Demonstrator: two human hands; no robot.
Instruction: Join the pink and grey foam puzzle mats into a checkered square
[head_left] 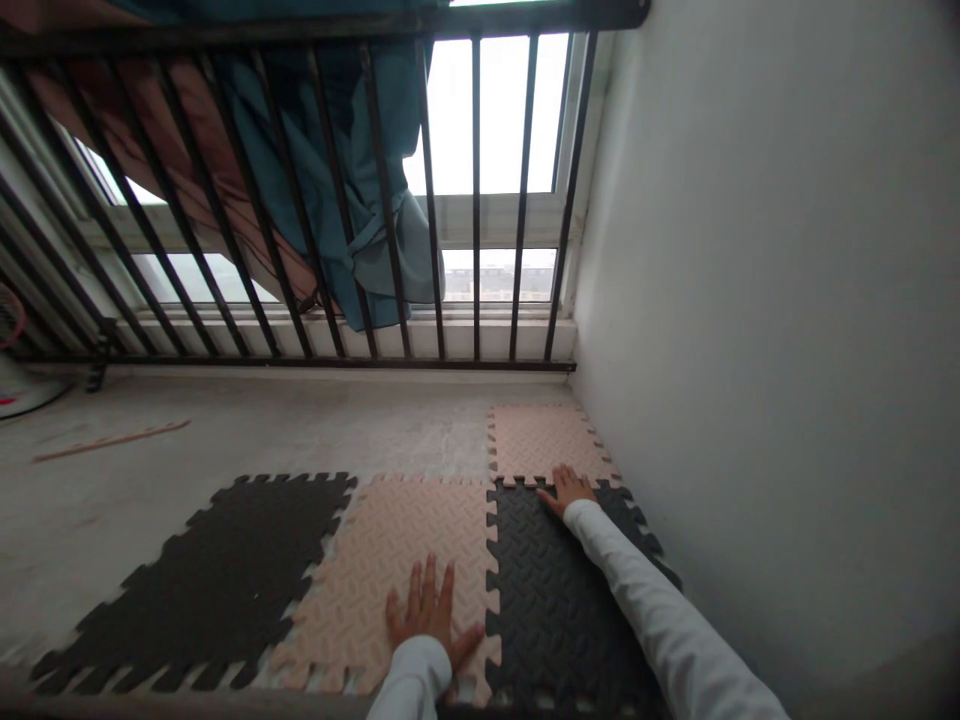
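Observation:
My left hand (pixel 427 610) lies flat with its fingers spread on a beige interlocking foam mat tile (pixel 375 570). Further forward, my right hand (pixel 568 490) rests palm down across the seam between a black foam tile (pixel 547 590) and a smaller-looking beige tile (pixel 547 440) beyond it. The beige tile under my left hand adjoins the black one along their toothed edges. On the left side lies another black tile (pixel 217 570), its teeth along the beige tile's left edge. Neither hand grasps anything.
A dark metal railing (pixel 322 361) runs in front of the window, with blue and pink curtains (pixel 337 200) hanging behind it. The white wall (pixel 780 330) rises at the right. A thin beige edging strip (pixel 112 441) lies on the concrete floor (pixel 300 420). A fan (pixel 22 385) stands far left.

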